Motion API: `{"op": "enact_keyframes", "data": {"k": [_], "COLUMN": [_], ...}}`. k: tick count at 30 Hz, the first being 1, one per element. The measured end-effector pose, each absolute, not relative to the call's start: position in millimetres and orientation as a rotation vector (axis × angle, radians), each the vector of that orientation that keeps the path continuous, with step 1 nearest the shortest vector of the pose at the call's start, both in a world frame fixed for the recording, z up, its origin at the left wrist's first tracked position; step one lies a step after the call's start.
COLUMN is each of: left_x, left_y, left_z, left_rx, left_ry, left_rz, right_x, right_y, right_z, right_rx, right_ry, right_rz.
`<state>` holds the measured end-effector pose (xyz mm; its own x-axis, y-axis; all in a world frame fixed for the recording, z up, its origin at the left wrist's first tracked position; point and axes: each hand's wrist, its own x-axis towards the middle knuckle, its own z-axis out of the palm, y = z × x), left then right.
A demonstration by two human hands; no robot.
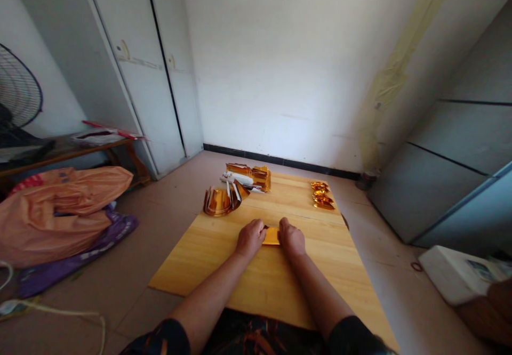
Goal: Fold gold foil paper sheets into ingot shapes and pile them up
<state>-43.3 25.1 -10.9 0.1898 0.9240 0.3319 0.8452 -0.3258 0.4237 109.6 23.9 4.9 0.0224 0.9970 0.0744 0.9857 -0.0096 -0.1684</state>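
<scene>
Between my two hands is a folded piece of gold foil paper (272, 236), low over the middle of the wooden table (320, 269). My left hand (251, 236) closes on its left end, fingers curled. At the other end my right hand (292, 236) grips it the same way. Beyond my left hand stands a curved stack of gold foil sheets (219, 201). Behind that lies a pile of gold foil sheets (260, 174) with a white bundle (239, 179) on it. Several folded gold foil pieces (322, 196) sit in a row near the table's right edge.
An orange bag (68, 206) and a purple bag (88, 251) lie on the floor at left, below a wooden bench (132, 158). Grey cabinets (128, 67) rise behind. A white box (456, 275) is at right, near a grey cabinet (436, 168).
</scene>
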Motion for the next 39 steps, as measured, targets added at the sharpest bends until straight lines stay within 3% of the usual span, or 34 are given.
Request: {"op": "enact_keyframes", "data": {"k": [5,39], "left_x": [-42,-31], "left_y": [30,41], "left_z": [-10,-8], "left_rx": [2.337,2.247], "left_ry": [1.765,1.886], "left_rz": [0.724,0.537], "right_x": [109,104], "right_y": [32,45], "right_z": [-3,-2], "right_rx": [-2.119,-2.223], "right_ry": [-2.203,-2.184], "right_rz": [-0.019,0.040]}}
